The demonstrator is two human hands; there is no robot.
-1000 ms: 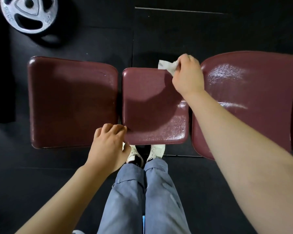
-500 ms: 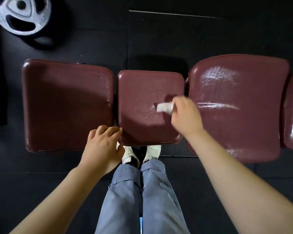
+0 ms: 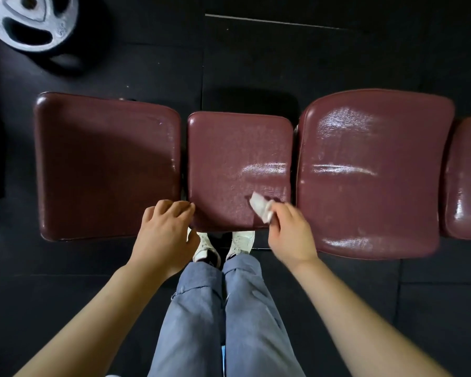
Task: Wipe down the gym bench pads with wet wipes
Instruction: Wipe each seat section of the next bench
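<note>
The right hand pinches a folded wet wipe on the near corner of the middle bench pad (half of it looks shiny), while the left hand rests curled fingers on the pad edge, probably for balance.

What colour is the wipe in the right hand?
White; the wipe, gripped by the right hand, shows best in the head view.

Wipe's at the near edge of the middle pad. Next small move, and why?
Probably shift the crumpled white wet wipe, pinched in the right hand, leftward and stroke the small middle maroon vinyl pad again. Its right part shows wet sheen; its left part looks duller, likely unwiped. The left hand rests on the near edge by the gap to the large left maroon pad, which looks dry.
</note>
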